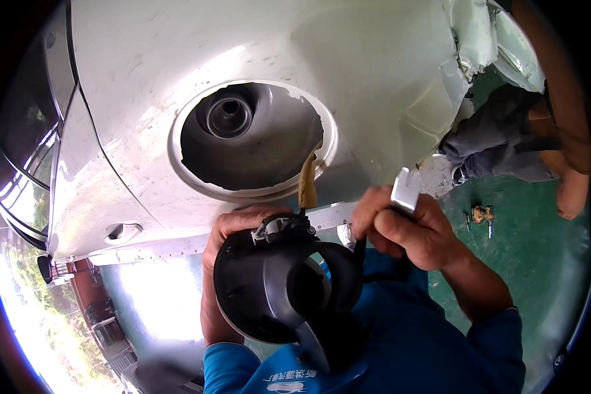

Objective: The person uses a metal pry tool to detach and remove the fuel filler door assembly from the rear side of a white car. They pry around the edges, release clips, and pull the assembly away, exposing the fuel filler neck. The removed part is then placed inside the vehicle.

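Note:
My left hand [246, 220] grips the back rim of a black plastic housing [279, 282], a rounded shell with a hollow round collar, held in front of my chest. A tan-wrapped cable [306, 180] runs from a round opening [210, 154] in the white car body panel [368, 85] down to the housing's top edge. To the right of the housing, my right hand [410, 226] is closed around a hand tool with a silver, blocky end [406, 189]. Its exact kind cannot be made out. Inside the opening sits a dark round fitting [228, 113].
At the upper right the bodywork is crumpled and torn [476, 43]. Another person's leg [499, 131] and arm [571, 184] are close by on the right. A small brass-coloured part [484, 213] lies on the green floor [519, 256]. The car's window [23, 125] is at the left.

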{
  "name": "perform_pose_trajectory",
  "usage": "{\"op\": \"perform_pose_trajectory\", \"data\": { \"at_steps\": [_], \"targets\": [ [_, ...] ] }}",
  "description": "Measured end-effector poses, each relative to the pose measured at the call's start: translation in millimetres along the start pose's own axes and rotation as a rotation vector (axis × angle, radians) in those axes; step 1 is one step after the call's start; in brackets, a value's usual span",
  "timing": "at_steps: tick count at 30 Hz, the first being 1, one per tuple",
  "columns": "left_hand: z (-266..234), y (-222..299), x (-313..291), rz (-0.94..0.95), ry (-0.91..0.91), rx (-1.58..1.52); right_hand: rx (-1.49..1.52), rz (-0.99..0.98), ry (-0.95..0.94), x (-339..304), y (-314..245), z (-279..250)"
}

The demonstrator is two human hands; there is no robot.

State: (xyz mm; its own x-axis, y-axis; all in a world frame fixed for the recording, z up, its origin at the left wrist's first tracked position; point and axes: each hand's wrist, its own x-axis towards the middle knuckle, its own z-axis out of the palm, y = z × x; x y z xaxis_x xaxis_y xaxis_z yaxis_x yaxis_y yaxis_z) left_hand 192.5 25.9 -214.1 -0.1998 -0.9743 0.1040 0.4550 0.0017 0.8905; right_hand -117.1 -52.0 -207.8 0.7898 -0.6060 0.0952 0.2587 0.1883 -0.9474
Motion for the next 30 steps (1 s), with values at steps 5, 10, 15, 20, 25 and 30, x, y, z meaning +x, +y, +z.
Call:
{"op": "perform_pose_trajectory", "data": {
  "at_steps": [5, 10, 15, 20, 25, 30],
  "targets": [
    [19.1, -2.1, 0.6, 0.054, 0.129, 0.153, 0.414, 0.144, 0.334, -25.7, 50.9, 29.3],
    [21.1, -1.4, -4.7, 0.045, 0.196, 0.281, 0.059, -0.050, 0.356, -23.0, 38.5, 36.5],
    [30.1, -2.1, -7.7, 0.031, 0.271, 0.211, -0.662, -0.355, 0.248, 3.1, 31.3, 16.0],
    [39.5, 0.8, -4.3, 0.036, 0.295, 0.243, -0.950, -0.438, 0.196, 12.5, 42.0, 16.7],
    [53.1, 9.0, -0.3, -0.038, 0.405, 0.139, -1.005, -0.471, 0.205, 17.7, 47.4, 18.4],
    [36.7, 5.1, -3.8, 0.035, 0.258, 0.138, -1.018, -0.484, 0.207, 18.7, 47.8, 19.3]
  ]
}}
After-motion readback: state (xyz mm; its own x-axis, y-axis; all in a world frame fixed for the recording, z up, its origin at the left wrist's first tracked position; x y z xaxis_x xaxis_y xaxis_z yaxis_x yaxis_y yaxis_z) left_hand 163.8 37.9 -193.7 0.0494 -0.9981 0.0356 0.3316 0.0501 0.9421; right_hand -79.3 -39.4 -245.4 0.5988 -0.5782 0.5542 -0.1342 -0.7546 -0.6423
